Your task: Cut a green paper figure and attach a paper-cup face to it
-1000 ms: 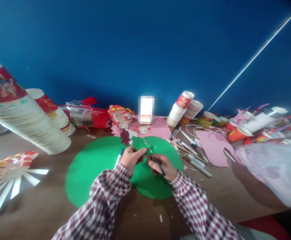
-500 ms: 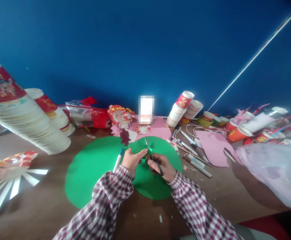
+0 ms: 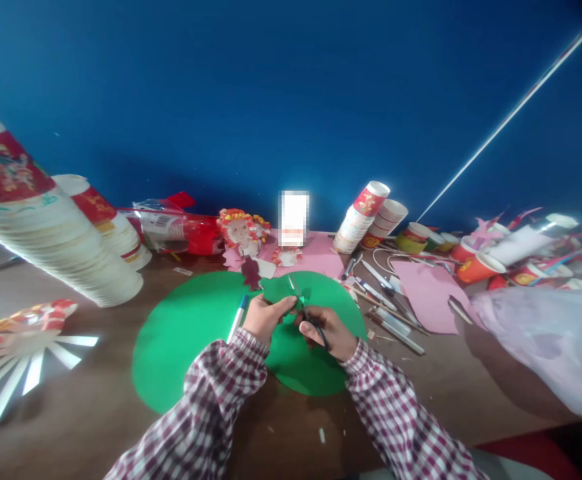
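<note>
My right hand (image 3: 331, 331) is closed round the dark handles of a pair of scissors (image 3: 325, 339), whose metal blades point up and away from me. In my left hand (image 3: 265, 316) a small piece of green paper (image 3: 303, 301) is pinched between thumb and fingers, close to the blades. How far the blades are apart I cannot make out. Beneath both hands lie large rounded green sheets (image 3: 181, 347) on the table. A white marker with a blue cap (image 3: 237, 320) rests on the green beside my left wrist.
Stacks of paper cups stand at the left (image 3: 71, 240) and back (image 3: 363, 217). Pens and tools (image 3: 391, 313) lie right of the green, near a pink sheet (image 3: 428, 297). A pale plastic bag (image 3: 551, 340) sits far right. Cut paper cup strips (image 3: 35, 363) spread at left.
My right hand with the scissors has shifted very slightly to the right. The left hand still pinches the green paper in nearly the same place.
</note>
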The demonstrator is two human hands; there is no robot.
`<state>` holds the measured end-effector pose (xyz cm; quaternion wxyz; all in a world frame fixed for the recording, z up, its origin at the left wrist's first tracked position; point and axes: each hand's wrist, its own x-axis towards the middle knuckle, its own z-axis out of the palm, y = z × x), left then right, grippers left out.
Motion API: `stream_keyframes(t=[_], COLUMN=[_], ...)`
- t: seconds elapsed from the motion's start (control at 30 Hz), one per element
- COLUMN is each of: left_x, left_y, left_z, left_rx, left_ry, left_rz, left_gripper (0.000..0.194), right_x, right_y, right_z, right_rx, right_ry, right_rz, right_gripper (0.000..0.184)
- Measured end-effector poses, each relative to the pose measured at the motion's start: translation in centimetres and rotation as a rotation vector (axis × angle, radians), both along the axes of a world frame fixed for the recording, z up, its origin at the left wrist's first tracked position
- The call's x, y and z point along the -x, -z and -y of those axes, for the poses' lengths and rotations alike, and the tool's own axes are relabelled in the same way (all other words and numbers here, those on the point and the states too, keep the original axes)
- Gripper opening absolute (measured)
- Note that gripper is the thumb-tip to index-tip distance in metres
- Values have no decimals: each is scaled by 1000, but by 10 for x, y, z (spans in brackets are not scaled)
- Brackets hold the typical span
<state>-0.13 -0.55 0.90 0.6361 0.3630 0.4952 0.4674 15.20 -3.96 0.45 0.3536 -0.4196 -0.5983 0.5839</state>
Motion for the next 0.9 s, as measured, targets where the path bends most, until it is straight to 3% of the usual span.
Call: stream_keyframes(t=[0.27,0.5,0.9], left_x=[8,15,18], left_y=[6,3,6], left_z=[-9,-11,-11], left_rx=[-9,3,-101], left_ry=[87,157,206], left_rz=[-76,-139,-173], left_gripper=[34,41,41], right_x=[-5,-8,-11], right_y=[-2,-2,-7], right_z=[0,-1,-2], right_rx=[17,49,20], right_ry=[-34,-66,-125], right_rz=[42,94,71], right_gripper=[32,35,38])
